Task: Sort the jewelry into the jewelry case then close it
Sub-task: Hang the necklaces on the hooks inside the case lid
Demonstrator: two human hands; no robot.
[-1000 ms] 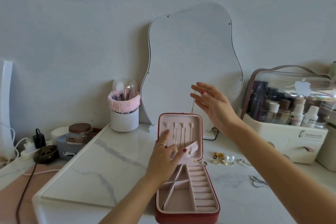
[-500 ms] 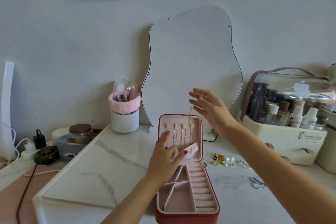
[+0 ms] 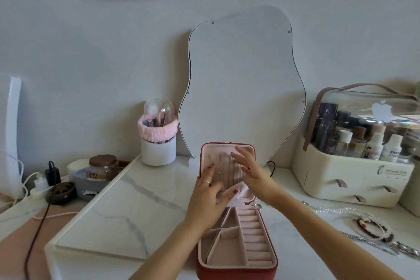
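The left hand (image 3: 208, 191), wearing a thin ring and red nail polish, is resting against the inside of the upright lid of the red leather jewelry case with a pale pink lining (image 3: 236, 243), its fingers lying fairly straight on the lining while the thumb is pinching the pink fabric pocket flap (image 3: 236, 194) at the lid's lower edge. The right hand (image 3: 252, 171) is reaching in from the right with its fingers spread and relaxed in front of the same lid, just right of the left hand; whether it is pinching a thin silver chain (image 3: 220, 171) hanging there is too blurred to tell. The case is standing open on the white marble-patterned tabletop (image 3: 136, 207), directly under and behind both hands, its near tray of dividers and ring rolls lying between the two forearms. To the right of the case, well apart from the hands, a white bead necklace (image 3: 334, 210), a dark beaded bracelet (image 3: 372, 227) and some silver chains (image 3: 386, 245) are lying on the table. Farther back, a wavy-edged frameless mirror (image 3: 245, 84) is leaning on the wall, with a white brush pot wrapped in a pink fluffy band (image 3: 158, 141) to its left and a cream cosmetics organiser with a clear lid (image 3: 354, 173) at far right. A brown-lidded glass jar (image 3: 102, 167) is sitting at far left.
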